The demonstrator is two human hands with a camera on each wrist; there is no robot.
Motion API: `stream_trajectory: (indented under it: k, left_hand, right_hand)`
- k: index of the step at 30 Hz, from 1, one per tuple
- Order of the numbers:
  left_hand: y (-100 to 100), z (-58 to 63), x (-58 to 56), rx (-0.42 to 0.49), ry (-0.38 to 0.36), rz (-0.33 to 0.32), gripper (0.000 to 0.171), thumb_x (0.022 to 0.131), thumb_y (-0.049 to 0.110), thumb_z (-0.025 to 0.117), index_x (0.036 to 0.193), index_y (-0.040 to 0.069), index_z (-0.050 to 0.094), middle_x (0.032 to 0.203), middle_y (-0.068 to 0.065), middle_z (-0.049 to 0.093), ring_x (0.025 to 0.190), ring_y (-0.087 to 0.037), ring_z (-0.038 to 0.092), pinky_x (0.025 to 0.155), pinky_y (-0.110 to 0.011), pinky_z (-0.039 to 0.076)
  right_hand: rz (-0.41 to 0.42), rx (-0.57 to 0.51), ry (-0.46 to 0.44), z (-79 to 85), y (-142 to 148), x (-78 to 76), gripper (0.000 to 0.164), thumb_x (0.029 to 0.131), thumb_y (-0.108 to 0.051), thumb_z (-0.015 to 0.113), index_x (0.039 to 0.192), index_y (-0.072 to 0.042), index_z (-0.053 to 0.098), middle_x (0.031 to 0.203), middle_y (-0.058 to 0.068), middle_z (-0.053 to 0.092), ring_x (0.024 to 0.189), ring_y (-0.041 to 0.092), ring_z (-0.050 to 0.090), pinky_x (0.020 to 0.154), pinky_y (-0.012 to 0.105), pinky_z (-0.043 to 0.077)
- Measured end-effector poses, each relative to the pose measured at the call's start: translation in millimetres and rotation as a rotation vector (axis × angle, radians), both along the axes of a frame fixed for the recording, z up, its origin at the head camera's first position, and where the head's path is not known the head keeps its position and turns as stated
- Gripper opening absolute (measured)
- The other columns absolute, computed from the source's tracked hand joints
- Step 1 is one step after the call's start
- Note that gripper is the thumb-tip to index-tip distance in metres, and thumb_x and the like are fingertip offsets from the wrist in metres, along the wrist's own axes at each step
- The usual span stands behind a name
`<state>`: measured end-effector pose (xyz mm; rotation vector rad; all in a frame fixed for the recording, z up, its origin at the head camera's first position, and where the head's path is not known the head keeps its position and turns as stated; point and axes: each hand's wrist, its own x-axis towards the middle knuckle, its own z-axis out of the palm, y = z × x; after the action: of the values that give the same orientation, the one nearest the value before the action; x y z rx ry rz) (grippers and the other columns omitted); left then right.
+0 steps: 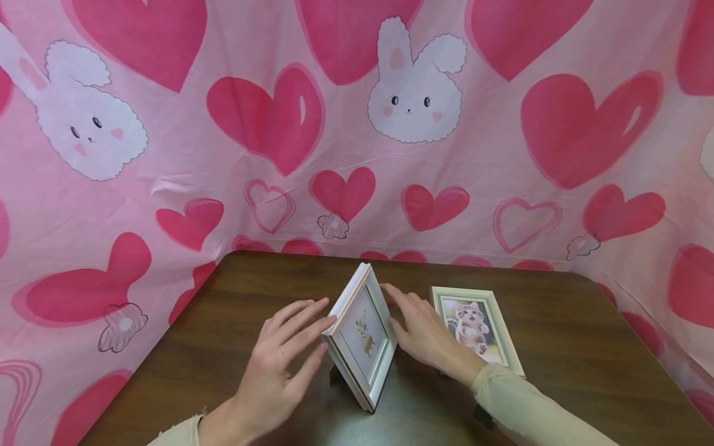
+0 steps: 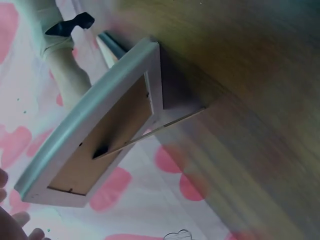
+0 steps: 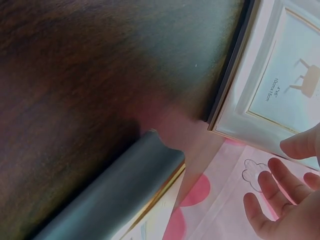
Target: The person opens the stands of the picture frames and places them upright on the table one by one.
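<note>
- White with thin gold lines, the picture frame (image 1: 352, 364) stands on the brown table (image 1: 223, 347) between the two hands, its front turned toward the right hand.
- Inside it is a sheet (image 1: 361, 331) printed with a plant in a tan pot.
- A tan backing board (image 2: 115, 127) covers its rear, and a thin prop leg (image 2: 150, 132) slants from the board down to the table.
- The left hand (image 1: 279, 353) is unclenched, its long fingers reaching the frame's left edge.
- The right hand (image 1: 424, 331) is also loose, fingers spread, thumb at or just beside the frame's right edge.
- Near the right hand sits a second frame (image 1: 509, 341) with a kitten photo (image 1: 468, 325); whether it lies flat or is slightly propped is hard to tell.
- Behind the table hangs pink cloth (image 1: 346, 145) with hearts and rabbits.
</note>
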<state>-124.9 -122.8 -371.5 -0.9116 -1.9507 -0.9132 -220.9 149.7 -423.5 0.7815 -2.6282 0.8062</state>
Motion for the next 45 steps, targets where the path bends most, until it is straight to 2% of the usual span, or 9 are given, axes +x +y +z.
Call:
stream_trajectory:
  k: [3,7,18,23,30,37,45]
  left_hand:
    - [1.1,0.3,0.3,-0.061,0.067,0.034,0.033,0.108,0.032,0.06,0.126,0.011,0.078,0.144,-0.009,0.064,0.129,-0.034,0.057,0.097,-0.045,0.04]
    - [1.5,0.8,-1.3,-0.117,0.145,0.065,0.031,0.109,0.031,0.059,0.122,0.012,0.08,0.144,-0.011,0.064,0.128,-0.038,0.058,0.094,-0.053,0.042]
    - [5.8,-0.8,-3.3,-0.201,0.265,0.143,0.032,0.11,0.03,0.055,0.124,0.016,0.08,0.135,-0.014,0.07,0.124,-0.045,0.06,0.087,-0.058,0.044]
    - [7.1,-2.2,0.2,-0.237,0.249,0.188,0.035,0.11,0.033,0.052,0.126,0.017,0.08,0.137,-0.014,0.069,0.126,-0.045,0.059,0.088,-0.059,0.044]
    - [10.5,-3.4,3.0,-0.225,0.242,0.228,0.035,0.11,0.034,0.053,0.124,0.017,0.08,0.139,-0.013,0.068,0.126,-0.044,0.06,0.088,-0.059,0.045]
    - [13.8,-8.9,7.0,-0.221,0.245,0.25,0.037,0.11,0.035,0.053,0.126,0.014,0.079,0.136,-0.014,0.069,0.124,-0.043,0.061,0.086,-0.058,0.046]
    - [14.8,-17.1,9.3,-0.224,0.227,0.263,0.04,0.111,0.036,0.051,0.129,0.012,0.077,0.142,-0.014,0.065,0.125,-0.043,0.06,0.087,-0.057,0.044]
  right_hand:
    - [-0.004,0.012,0.014,-0.2,-0.6,-0.6,0.072,0.09,-0.008,0.082,0.154,-0.013,0.05,0.121,0.011,0.072,0.106,0.028,0.066,0.092,0.051,0.053]
    - [-0.001,0.017,0.023,-0.4,-0.8,-0.8,0.07,0.09,-0.008,0.082,0.153,-0.012,0.052,0.121,0.01,0.073,0.106,0.028,0.066,0.091,0.051,0.053]
    - [0.018,0.036,0.052,-2.2,1.0,-1.3,0.065,0.09,-0.006,0.081,0.15,-0.009,0.055,0.121,0.013,0.073,0.104,0.029,0.066,0.089,0.051,0.053]
    - [0.012,0.046,0.068,-5.3,1.3,-1.8,0.063,0.09,-0.007,0.082,0.148,-0.008,0.057,0.118,0.012,0.074,0.102,0.028,0.065,0.088,0.05,0.053]
    - [-0.003,0.057,0.093,-7.3,0.7,-1.2,0.06,0.089,-0.007,0.082,0.145,-0.007,0.059,0.118,0.012,0.073,0.102,0.029,0.066,0.088,0.051,0.052]
    - [-0.011,0.062,0.061,-7.8,0.0,-0.6,0.059,0.09,-0.008,0.082,0.145,-0.006,0.059,0.119,0.013,0.074,0.103,0.029,0.066,0.088,0.051,0.052]
    - [-0.02,0.064,0.037,-7.7,-0.7,-0.3,0.06,0.09,-0.008,0.082,0.145,-0.008,0.06,0.121,0.011,0.074,0.104,0.027,0.065,0.09,0.049,0.051]
